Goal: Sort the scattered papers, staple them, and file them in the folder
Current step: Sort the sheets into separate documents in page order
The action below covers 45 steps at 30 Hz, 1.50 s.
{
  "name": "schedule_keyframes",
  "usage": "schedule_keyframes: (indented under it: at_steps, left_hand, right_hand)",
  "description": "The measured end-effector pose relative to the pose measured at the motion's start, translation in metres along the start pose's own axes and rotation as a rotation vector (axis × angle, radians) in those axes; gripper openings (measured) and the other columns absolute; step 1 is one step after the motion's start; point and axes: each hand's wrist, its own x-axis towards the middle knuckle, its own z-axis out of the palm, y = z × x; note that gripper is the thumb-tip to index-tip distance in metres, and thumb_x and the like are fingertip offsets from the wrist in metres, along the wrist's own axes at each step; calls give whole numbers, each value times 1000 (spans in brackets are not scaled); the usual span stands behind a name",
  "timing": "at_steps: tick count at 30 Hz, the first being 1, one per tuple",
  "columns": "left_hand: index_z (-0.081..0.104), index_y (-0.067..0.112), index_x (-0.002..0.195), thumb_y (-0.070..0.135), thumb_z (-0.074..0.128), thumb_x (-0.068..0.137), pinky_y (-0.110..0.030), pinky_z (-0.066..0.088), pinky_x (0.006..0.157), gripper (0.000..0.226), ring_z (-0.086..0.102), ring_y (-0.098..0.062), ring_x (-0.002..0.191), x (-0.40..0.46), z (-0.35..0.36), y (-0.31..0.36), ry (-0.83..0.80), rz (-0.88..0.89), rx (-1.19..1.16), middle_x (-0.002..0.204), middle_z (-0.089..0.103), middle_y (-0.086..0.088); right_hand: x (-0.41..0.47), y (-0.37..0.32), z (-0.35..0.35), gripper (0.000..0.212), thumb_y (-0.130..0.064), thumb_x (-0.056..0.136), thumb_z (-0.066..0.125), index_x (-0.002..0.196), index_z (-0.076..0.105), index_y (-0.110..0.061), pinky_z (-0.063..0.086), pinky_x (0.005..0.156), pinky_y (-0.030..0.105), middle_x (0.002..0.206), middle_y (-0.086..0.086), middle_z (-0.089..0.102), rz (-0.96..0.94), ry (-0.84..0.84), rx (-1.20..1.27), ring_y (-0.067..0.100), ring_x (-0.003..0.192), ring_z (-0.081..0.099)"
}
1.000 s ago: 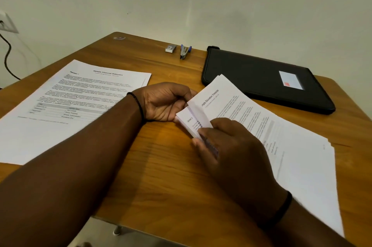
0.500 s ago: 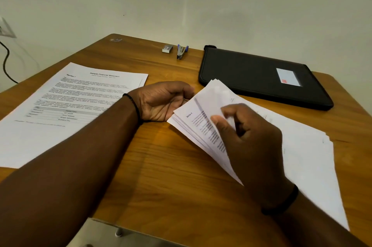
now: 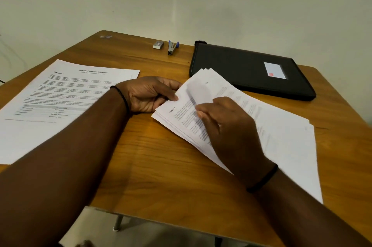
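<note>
From the head camera, we are looking down at a wooden worktop (image 3: pixel 161 166) and we are working through the right-hand stack of papers (image 3: pixel 281 136), which is lying just in front of the black folder (image 3: pixel 241 65). Our left hand (image 3: pixel 149 96) is steadying the stack's near corner, its grip curling round that corner with the thumb pressing on the top visible page, the one headed "Section 4". Our right hand (image 3: pixel 227 126) is lifting the upper sheets, its grip pinching them and bending them back so that the page beneath is showing; the lifted sheets are blurring, so how many it holds we cannot tell. A second pile, headed by the financial statement sheet (image 3: pixel 60 96), is lying well apart on the left of the worktop. The blue stapler (image 3: pixel 172 47) and a small staple box (image 3: pixel 158 44) are sitting side by side near the far edge, untouched, and the folder is lying closed.

We judge that we are in the sorting step, with stapling and filing not yet begun. The risk we see is that the right grip is peeling several sheets at once, so a page could end up out of order; the fanned edges of the stack could also slide apart if the left thumb lets up, and the set would then staple crooked.
</note>
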Motion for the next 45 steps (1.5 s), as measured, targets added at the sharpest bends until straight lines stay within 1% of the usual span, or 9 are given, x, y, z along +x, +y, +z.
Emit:
schedule_keyframes:
  at_steps: [8,18,23,27,31,35,38,41,45]
  left_hand:
    - [62,7,125,-7,38,98,-33,63,62,39,73,-31,98,-3,7,0,63,-14,40,121,69,-16]
    - [55,5,127,10,50,83,-48,58,80,44,74,-31,93,-5,9,-2,33,23,61,112,72,-17]
    - [61,4,113,15,45,89,-26,60,52,31,74,-21,69,-5,12,-1,60,50,-37,87,75,-14]
    - [73,1,90,18,38,101,-27,60,51,41,75,-24,71,-3,10,-1,79,40,-105,91,75,-16]
    - [62,3,115,20,48,93,-30,62,63,31,75,-26,84,-6,12,-1,35,19,-118,107,73,-16]
    - [55,0,131,10,48,90,-30,63,62,43,75,-29,88,-5,10,-2,27,-4,-110,114,71,-17]
    - [55,2,132,5,46,90,-28,60,65,43,75,-29,91,-5,8,-1,28,-10,-103,117,70,-17]
    - [60,3,123,2,38,98,-22,59,50,33,76,-27,80,-5,8,0,54,-8,-89,106,74,-17]
    - [60,3,122,2,35,101,-20,55,44,33,76,-24,74,-7,11,1,78,1,-71,102,74,-17]
  right_hand:
    - [-5,-19,1,56,-63,84,61,103,74,-12,57,67,34,104,9,72,-25,-180,-166,22,86,66]
    - [-7,-17,7,26,-31,95,61,88,76,-11,53,59,34,86,5,71,0,-87,-43,16,74,64]
    - [-4,-12,0,31,-48,84,73,83,75,-17,51,56,23,82,-4,71,144,-95,144,6,71,60]
    - [0,-9,-4,21,-41,89,70,89,67,-21,41,51,11,77,-9,66,305,28,216,5,63,60]
    - [4,-6,-15,28,-24,97,61,122,48,-21,53,56,9,95,-16,57,403,177,241,-3,72,60]
    - [7,3,-18,32,-33,101,45,115,64,-11,52,73,9,108,2,66,322,254,139,4,95,59]
    - [2,5,-9,36,-29,100,44,111,70,-6,40,76,2,106,8,70,209,122,74,7,92,62]
    - [-3,-1,0,28,-23,96,57,109,72,-4,46,80,15,106,10,73,54,-73,0,19,90,70]
    - [-5,-17,-2,52,-54,87,62,113,72,-11,55,71,25,111,7,73,48,-193,-64,20,91,70]
